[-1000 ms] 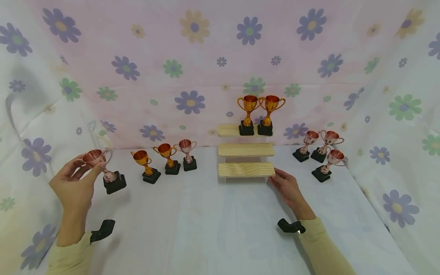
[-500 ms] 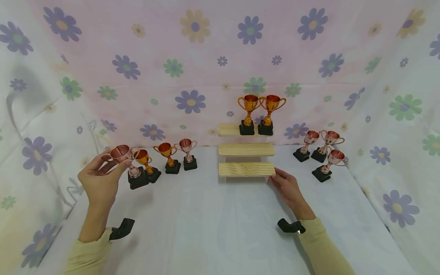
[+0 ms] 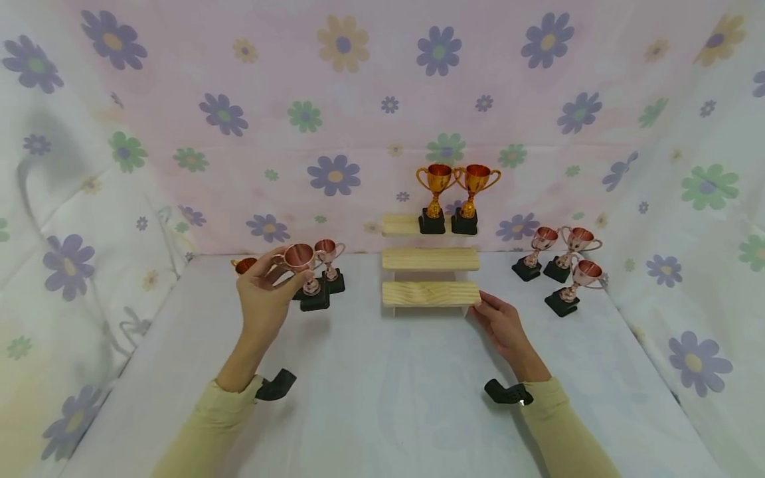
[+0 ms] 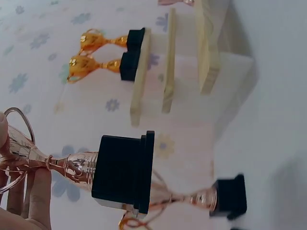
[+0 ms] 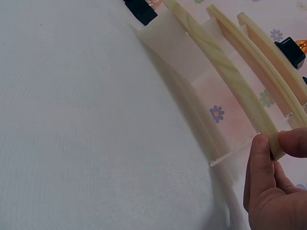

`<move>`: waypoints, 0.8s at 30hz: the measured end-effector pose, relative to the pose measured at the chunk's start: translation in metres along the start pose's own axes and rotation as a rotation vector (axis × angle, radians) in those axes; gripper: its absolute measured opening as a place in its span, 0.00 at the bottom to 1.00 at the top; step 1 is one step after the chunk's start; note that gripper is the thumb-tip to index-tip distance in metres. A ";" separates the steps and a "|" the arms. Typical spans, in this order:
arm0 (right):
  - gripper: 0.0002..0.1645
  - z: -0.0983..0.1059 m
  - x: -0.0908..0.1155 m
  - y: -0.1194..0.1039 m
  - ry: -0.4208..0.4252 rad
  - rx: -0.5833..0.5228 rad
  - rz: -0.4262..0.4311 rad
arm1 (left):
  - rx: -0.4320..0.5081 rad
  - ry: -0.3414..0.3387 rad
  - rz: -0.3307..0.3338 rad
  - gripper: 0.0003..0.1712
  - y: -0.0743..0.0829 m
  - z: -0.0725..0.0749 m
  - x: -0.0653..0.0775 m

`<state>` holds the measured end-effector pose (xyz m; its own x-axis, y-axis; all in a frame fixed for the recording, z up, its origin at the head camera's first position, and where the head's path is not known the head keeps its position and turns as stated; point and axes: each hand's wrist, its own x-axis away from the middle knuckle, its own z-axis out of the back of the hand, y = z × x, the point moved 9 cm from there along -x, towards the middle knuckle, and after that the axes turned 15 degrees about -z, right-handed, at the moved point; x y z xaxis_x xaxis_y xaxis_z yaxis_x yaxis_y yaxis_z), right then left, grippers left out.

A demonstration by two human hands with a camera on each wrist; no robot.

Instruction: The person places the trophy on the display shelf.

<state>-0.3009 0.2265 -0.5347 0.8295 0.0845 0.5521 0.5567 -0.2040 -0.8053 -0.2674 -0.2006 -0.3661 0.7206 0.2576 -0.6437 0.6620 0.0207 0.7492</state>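
Observation:
My left hand (image 3: 263, 299) grips a rose-gold trophy cup (image 3: 297, 257) by its bowl. The trophy is upright, its black base (image 4: 120, 167) raised above the table. It overlaps a standing gold trophy and sits just in front of another rose-gold trophy (image 3: 326, 249). A further gold trophy (image 3: 245, 265) shows partly behind my left hand. At the three-step wooden shelf, my right hand (image 3: 503, 330) pinches the right end of the lowest board (image 3: 430, 294) between thumb and fingers (image 5: 261, 158). Two gold trophies (image 3: 439, 178) stand side by side on the top step (image 3: 399, 225).
Three rose-gold trophies (image 3: 578, 238) stand in a group on the table right of the shelf. The middle board (image 3: 430, 259) bears nothing. A flowered cloth (image 3: 358, 119) hangs behind and at both sides, and a white cloth (image 3: 382, 398) covers the table.
My left hand has carried the rose-gold trophy to the right, past the left gold trophy, toward the shelf. My right hand stays on the lowest board.

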 end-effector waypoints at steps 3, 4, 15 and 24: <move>0.32 0.002 -0.001 0.000 0.007 -0.002 -0.005 | -0.004 -0.031 0.014 0.26 -0.009 -0.020 -0.002; 0.32 0.001 -0.001 0.000 0.001 0.001 -0.003 | -0.011 -0.036 0.012 0.26 -0.011 -0.025 -0.004; 0.33 -0.002 -0.001 -0.002 -0.017 0.011 0.004 | 0.003 -0.072 -0.081 0.24 -0.024 -0.096 -0.048; 0.33 0.000 0.000 -0.003 -0.016 -0.010 0.037 | 0.037 -0.098 -0.083 0.26 -0.042 -0.142 -0.083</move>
<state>-0.3023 0.2273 -0.5321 0.8503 0.0924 0.5181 0.5251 -0.2166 -0.8230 -0.3840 -0.0856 -0.3221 0.6786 0.1610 -0.7167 0.7259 0.0023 0.6878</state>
